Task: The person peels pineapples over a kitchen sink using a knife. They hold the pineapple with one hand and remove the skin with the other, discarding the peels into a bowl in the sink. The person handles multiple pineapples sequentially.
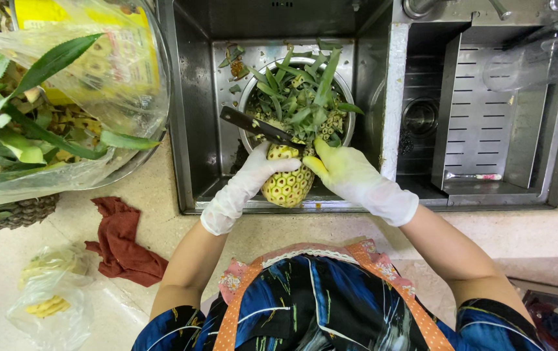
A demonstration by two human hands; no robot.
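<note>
Yellow peeled pineapple [287, 182] sits at the front edge of the steel sink [194, 130], held over the basin so trimmings drop in, not on the bench [162, 227]. Left hand [256, 172], white glove, is wrapped around the fruit's left side, steadying it. Right hand [344, 172], glove stained yellow, is closed on the handle of a dark knife [259, 128]; the blade angles across the fruit's top. Just behind the pineapple, a metal bowl [350, 104] holds leaves and peel. Red cloth [123, 240] lies on the bench left of the sink; bagged crowns [51, 97] sit beyond it.
</note>
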